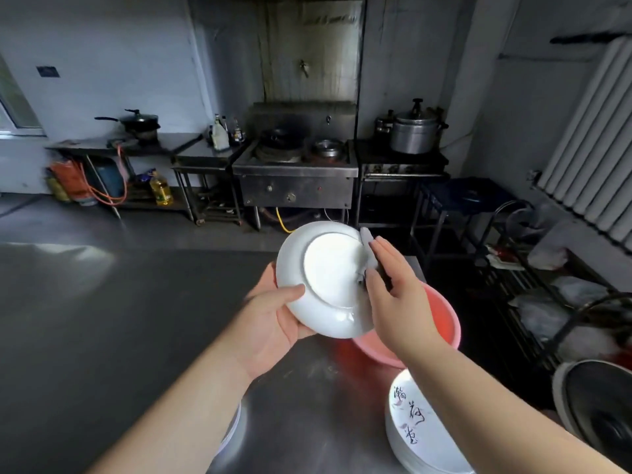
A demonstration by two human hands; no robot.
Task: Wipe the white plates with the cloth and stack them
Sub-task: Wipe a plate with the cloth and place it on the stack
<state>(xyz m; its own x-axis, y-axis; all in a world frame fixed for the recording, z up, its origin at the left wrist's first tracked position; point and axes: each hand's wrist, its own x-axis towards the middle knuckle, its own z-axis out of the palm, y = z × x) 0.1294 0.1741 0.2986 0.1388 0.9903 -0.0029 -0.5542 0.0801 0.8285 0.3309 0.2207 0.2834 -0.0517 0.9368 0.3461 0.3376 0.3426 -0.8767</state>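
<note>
Head view, only one angle. Person stood at a stainless steel table [102, 319], both forearms reaching in from the bottom edge.

Left hand [273, 319] held a white plate [325, 278] up over the table, tilted, underside and foot ring facing the camera. Left grip: thumb curled over the near rim, fingers hidden behind the plate.

Right hand [393, 289] was at the plate's right rim with a pale cloth [367, 248] pressed against it. Right grip: fingers mostly straight, flat on the cloth, thumb alongside; cloth poked out above the fingertips. Couldn't tell how much of it wrapped round the rim.

Just below and behind the right wrist sat a pink basin [441, 323] on the table, near the right edge. Contents not visible.

Near bottom right, a stack of white plates [410, 425] on the table, top one printed with dark brush characters. Right forearm crossed over part of it. Another white rim [234, 425] showed under the left forearm at bottom centre, mostly hidden.

Far side of the room: a steel wok stove [295, 172] against the wall, a big lidded metal pot [415, 131] on the unit right of it, a black lidded pan [138, 123] on a side bench to the left, a yellow oil bottle [160, 189] on the low shelf. White radiator [595, 138] on the right wall, wire rack [547, 295] with bags below it.
</note>
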